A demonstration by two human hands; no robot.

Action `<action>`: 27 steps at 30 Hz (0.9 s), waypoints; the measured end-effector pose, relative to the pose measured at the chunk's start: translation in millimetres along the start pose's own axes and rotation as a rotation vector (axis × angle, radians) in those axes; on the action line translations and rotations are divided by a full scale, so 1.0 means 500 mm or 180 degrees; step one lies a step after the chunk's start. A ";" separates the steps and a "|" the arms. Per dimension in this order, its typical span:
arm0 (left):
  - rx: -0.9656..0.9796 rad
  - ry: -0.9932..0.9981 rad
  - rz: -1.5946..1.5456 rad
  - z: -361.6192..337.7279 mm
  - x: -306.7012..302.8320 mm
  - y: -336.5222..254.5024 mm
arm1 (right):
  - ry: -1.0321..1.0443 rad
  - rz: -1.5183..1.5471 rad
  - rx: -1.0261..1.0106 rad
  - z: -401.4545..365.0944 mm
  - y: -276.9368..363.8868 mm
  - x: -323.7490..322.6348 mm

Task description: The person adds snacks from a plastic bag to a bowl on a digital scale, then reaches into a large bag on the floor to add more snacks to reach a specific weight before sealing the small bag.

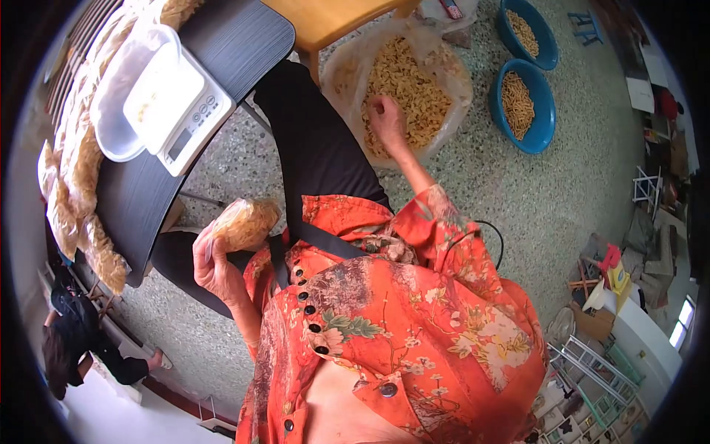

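Observation:
My left hand (pixel 214 265) is closed around the gathered top of a filled clear plastic bag (pixel 248 224), held over my lap. Yellowish-brown dry pieces show through its film. My right hand (pixel 387 122) is over a large open plastic sack (pixel 452 70) on the floor, its fingers curled at the loose dried pieces (pixel 414 96) inside. Whether those fingers hold a piece is too small to make out. On the dark table to my left stands a white digital scale (pixel 194 122), beside a translucent plastic basin (pixel 111 111).
Several filled bags (pixel 74 192) lie along the outer edge of the dark table (pixel 244 37). Two blue basins (pixel 543 122) of stick-shaped pieces stand on the speckled floor beyond the sack. A wooden stool (pixel 333 18) is near the sack. Another person (pixel 81 333) sits at lower left.

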State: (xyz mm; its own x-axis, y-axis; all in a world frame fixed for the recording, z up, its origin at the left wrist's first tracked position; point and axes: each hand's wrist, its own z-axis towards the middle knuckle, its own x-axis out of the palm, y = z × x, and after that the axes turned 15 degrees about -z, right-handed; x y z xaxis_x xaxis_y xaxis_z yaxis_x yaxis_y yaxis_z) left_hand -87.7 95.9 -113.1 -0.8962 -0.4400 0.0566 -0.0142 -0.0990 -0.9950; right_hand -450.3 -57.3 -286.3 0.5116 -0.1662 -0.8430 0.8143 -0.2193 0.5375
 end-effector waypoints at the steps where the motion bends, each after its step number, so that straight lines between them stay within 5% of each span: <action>1: -0.0015 -0.0022 -0.0024 0.002 0.003 0.000 | 0.0008 -0.0004 0.0006 -0.003 -0.056 0.026; 6: -0.0091 -0.0139 -0.0202 0.007 0.008 0.014 | 0.0697 -0.0405 0.0187 0.043 -0.197 0.083; 8: -0.0076 -0.0130 -0.0211 0.000 -0.004 -0.003 | 0.0478 -0.0544 0.0059 0.067 -0.195 0.086; 14: -0.0235 -0.0169 0.0092 -0.005 -0.004 -0.011 | 0.0194 -0.0858 -0.0977 0.197 -0.240 0.118; 16: -0.0481 -0.0053 0.0169 -0.001 -0.005 -0.034 | 0.0636 -0.1264 -0.1159 0.206 -0.245 0.086; 18: -0.0656 -0.0006 -0.0002 -0.005 -0.008 -0.044 | 0.0390 -0.1904 -0.1277 0.210 -0.270 0.074; 23: -0.0581 0.0168 -0.0289 -0.005 -0.024 -0.042 | 0.0868 -0.2832 -0.0103 0.207 -0.152 -0.046; 27: -0.0669 0.0287 -0.0177 -0.002 -0.028 -0.048 | 0.0876 -0.2909 -0.0104 0.191 -0.171 -0.021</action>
State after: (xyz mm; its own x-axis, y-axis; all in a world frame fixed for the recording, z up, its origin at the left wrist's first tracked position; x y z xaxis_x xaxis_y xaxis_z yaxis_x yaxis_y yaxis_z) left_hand -75.5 105.5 -89.9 -0.9273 -0.3566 0.1136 -0.1482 0.0712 -0.9864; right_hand -551.5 -128.8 -321.2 -0.2829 0.2889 -0.9146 0.9361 -0.1247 -0.3290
